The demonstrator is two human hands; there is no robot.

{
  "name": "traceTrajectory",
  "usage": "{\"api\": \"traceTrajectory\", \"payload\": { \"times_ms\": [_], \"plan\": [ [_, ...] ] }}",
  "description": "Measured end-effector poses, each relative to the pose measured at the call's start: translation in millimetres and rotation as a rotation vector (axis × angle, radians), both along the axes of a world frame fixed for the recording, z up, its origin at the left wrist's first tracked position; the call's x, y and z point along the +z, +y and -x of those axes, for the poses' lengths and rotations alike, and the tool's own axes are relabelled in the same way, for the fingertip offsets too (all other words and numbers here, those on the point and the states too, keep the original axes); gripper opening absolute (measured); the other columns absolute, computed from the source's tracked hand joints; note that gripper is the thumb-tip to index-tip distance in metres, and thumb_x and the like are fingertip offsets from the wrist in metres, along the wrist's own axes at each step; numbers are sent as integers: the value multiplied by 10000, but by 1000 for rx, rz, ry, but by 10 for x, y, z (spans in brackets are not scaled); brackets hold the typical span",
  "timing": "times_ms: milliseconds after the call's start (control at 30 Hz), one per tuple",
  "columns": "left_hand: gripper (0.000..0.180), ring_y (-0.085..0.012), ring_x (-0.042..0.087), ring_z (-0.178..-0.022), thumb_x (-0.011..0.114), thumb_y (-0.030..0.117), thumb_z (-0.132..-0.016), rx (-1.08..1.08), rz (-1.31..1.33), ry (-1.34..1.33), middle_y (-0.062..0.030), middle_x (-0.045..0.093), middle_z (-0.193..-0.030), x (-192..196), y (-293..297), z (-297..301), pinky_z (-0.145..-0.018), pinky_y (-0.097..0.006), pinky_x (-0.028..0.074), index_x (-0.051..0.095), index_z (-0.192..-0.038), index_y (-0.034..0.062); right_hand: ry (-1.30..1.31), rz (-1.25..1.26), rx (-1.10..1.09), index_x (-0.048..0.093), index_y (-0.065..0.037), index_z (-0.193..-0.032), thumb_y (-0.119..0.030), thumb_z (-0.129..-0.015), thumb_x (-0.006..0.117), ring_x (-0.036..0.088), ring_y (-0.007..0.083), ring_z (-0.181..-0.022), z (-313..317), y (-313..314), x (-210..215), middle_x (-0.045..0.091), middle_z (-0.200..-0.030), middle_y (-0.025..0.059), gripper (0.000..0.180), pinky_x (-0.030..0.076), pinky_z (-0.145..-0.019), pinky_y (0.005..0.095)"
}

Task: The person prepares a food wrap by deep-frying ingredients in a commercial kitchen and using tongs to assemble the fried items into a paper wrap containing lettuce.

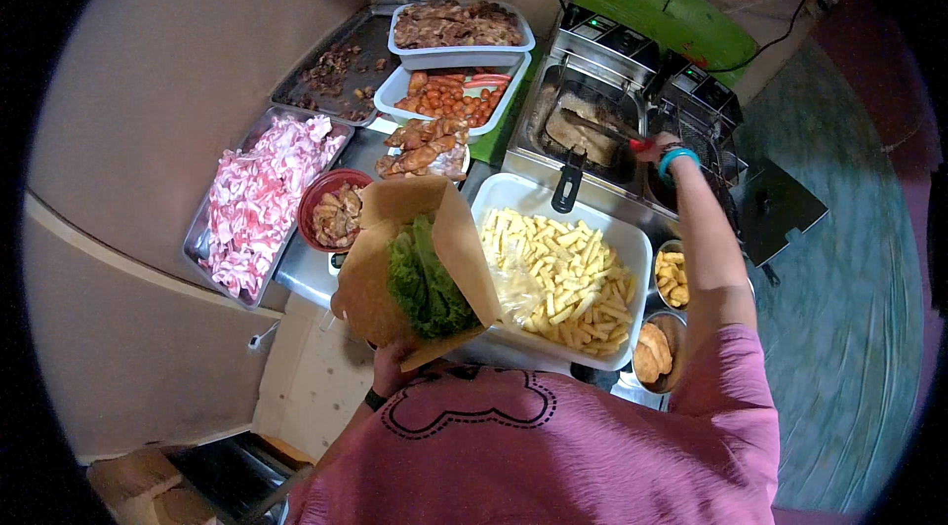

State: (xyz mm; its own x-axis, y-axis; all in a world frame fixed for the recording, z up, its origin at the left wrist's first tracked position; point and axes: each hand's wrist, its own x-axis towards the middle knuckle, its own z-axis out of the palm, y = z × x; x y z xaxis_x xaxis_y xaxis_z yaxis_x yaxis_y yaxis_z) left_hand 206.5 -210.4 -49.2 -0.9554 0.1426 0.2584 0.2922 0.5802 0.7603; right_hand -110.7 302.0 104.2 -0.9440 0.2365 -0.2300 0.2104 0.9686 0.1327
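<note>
My left hand [392,359] is closed on the lower edge of a brown paper food box [367,239], which stands open and tilted in front of my chest. Green lettuce [427,280] lies inside it. Out over the deep fryer [541,145], my right hand [664,150] grips dark tongs [610,130] with a red part by the fingers. Their tips reach into the fryer basket, over pale, bubbling oil or food that I cannot make out clearly. The black basket handle [569,181] points back towards me.
A white tub [640,258] of raw fries sits below the fryer. Sliced raw meat fills a metal tray [194,246] at left, beside a red bowl [304,229] of meat pieces. Tubs of meat and sausages [464,95] stand behind. Metal bowls [681,327] sit near my right arm.
</note>
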Motion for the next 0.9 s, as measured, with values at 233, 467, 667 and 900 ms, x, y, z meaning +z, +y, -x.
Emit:
{"api": "traceTrajectory", "payload": {
  "times_ms": [233,467,667,900],
  "plan": [
    [223,-262,565,-704,667,187,-596,212,-993,-525,-95,585,-731,-167,-23,-37,-635,-322,444,615,-772,62,91,13,1,599,-58,-947,-360,-641,635,573,263,-876,177,-233,-603,593,-931,150,432,456,-770,331],
    [156,-211,568,-717,640,126,-651,-16,3,-111,-80,583,-736,221,17,2,-635,-297,450,604,-774,38,78,62,-47,611,-117,-954,-273,-617,656,594,219,-668,-56,358,-54,619,-745,108,374,478,-630,307],
    [157,-229,572,-741,617,142,-670,265,-1483,-772,-104,588,-765,-172,29,-32,-662,-301,445,597,-797,53,-39,-164,276,597,-111,-979,-331,-554,694,585,256,-812,-349,143,748,610,-888,115,488,465,-722,337],
    [125,-204,555,-733,557,84,-717,-22,-35,-307,-98,569,-812,348,-22,72,-641,-333,445,568,-809,0,-113,-262,12,591,-129,-974,-268,-626,631,552,272,-921,-430,-350,515,575,-999,117,377,461,-773,361]
  ]
}}
